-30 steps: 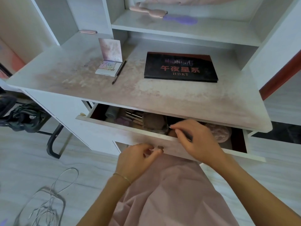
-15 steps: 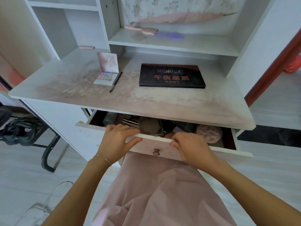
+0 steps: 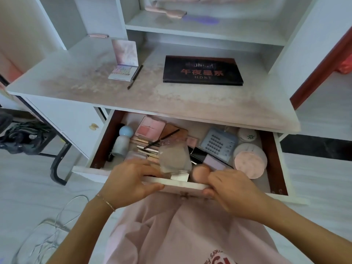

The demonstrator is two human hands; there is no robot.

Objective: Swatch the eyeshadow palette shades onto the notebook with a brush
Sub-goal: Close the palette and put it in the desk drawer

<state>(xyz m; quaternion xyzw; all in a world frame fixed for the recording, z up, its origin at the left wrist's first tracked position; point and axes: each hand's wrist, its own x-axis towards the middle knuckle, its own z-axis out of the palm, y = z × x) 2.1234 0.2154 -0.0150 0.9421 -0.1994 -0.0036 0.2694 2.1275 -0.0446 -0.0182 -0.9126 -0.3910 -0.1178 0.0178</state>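
Upper-frame counter (image 3: 190, 103) held palette (image 3: 123, 73) and brush (image 3: 135, 77), while both hands, left (image 3: 127, 183) and right (image 3: 232, 193), clamped the drawer (image 3: 179, 183) front, best pulled evenly.

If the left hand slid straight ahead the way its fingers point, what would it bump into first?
Probably the clear plastic case in the drawer. The left hand grips the drawer's front edge, fingers pointing inward and slightly right, with the case just beyond them. Depth is hard to judge.
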